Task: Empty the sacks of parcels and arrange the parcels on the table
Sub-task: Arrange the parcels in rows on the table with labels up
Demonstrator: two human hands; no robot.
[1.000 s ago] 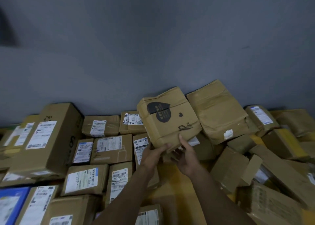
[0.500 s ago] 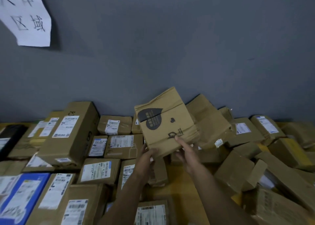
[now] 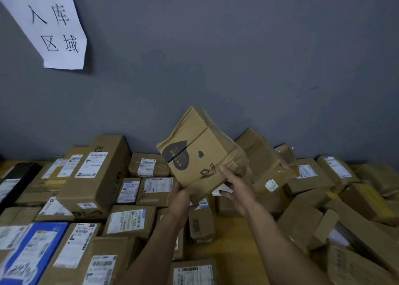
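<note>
I hold a taped brown cardboard parcel (image 3: 200,155) with a dark leaf print and a small heart, lifted and tilted above the table in front of the grey wall. My left hand (image 3: 182,200) grips its lower left corner from below. My right hand (image 3: 236,186) holds its lower right edge, thumb on the printed face and fingers underneath. Labelled parcels (image 3: 131,221) lie in neat rows at the left. A loose heap of brown parcels (image 3: 302,215) lies at the right. No sack is in view.
A bare strip of yellow table (image 3: 235,237) shows between the rows and the heap, under my forearms. A tall box (image 3: 97,177) stands at the left. A blue parcel (image 3: 38,248) lies at the lower left. A white paper sign (image 3: 49,23) hangs on the wall.
Both hands have raised the leaf-print parcel higher and turned it more on edge. My view has tilted up, so the paper sign has come into sight.
</note>
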